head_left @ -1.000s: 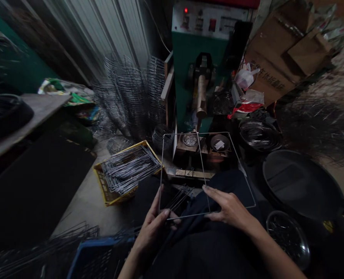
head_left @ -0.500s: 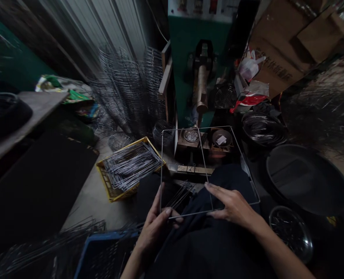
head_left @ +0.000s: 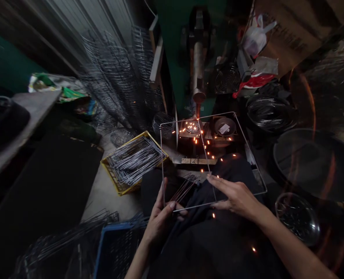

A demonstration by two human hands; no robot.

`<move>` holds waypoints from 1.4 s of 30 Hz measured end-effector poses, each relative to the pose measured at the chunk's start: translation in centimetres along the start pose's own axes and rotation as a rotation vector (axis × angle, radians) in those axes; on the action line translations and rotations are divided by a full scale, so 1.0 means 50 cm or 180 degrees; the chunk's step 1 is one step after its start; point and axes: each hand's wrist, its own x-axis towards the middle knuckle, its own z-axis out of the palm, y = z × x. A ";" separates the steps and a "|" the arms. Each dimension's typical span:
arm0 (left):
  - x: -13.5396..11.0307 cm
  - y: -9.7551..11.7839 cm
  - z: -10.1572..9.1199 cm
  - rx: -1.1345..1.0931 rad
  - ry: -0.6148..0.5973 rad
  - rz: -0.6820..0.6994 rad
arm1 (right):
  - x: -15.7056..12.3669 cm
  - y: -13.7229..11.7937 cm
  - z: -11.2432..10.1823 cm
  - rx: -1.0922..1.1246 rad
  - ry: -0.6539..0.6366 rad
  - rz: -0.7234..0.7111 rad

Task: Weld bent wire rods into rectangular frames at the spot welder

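Observation:
I hold a thin rectangular wire frame (head_left: pixel 249 149) flat over my lap, with a straight cross wire (head_left: pixel 204 151) laid across it. My left hand (head_left: pixel 160 219) pinches the frame's near left corner. My right hand (head_left: pixel 237 195) grips the near edge where the cross wire meets it. The frame's far edge sits under the copper electrode (head_left: pixel 199 73) of a green welding machine (head_left: pixel 179 58), and orange sparks (head_left: pixel 206 145) fly from that spot. A bundle of loose wires (head_left: pixel 185 188) lies on my left knee.
A yellow crate (head_left: pixel 113 182) of bent wire pieces stands on the floor at left, a blue crate (head_left: pixel 110 248) nearer me. Stacked wire racks (head_left: pixel 119 81) lean behind. Black basins (head_left: pixel 314 162), a metal bowl (head_left: pixel 298 221), wire coils (head_left: pixel 269 112) and a cardboard box (head_left: pixel 293 31) sit right.
The view has tilted down and closer to the machine. Sparks now burst at the frame's far edge, where there were none. Both hands keep their hold on the frame.

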 end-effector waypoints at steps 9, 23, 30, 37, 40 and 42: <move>0.083 -0.017 -0.037 0.0037 -0.0459 0.0337 | 0.041 0.050 0.034 -0.0641 0.0277 -0.0070; 0.444 0.216 -0.017 0.0050 -0.0546 0.1035 | 0.373 0.191 -0.194 -0.1243 0.1062 0.0070; 0.501 0.250 -0.029 -0.0113 -0.0550 0.1054 | 0.434 0.208 -0.211 -0.1310 0.1060 -0.0017; 0.508 0.259 -0.026 -0.0082 -0.0642 0.1103 | 0.451 0.229 -0.213 -0.1113 0.1137 -0.0084; 0.505 0.256 -0.025 -0.0077 -0.0679 0.1122 | 0.447 0.238 -0.208 -0.1067 0.1112 -0.0100; 0.505 0.256 -0.024 -0.0084 -0.0700 0.1127 | 0.445 0.242 -0.207 -0.1048 0.1148 -0.0108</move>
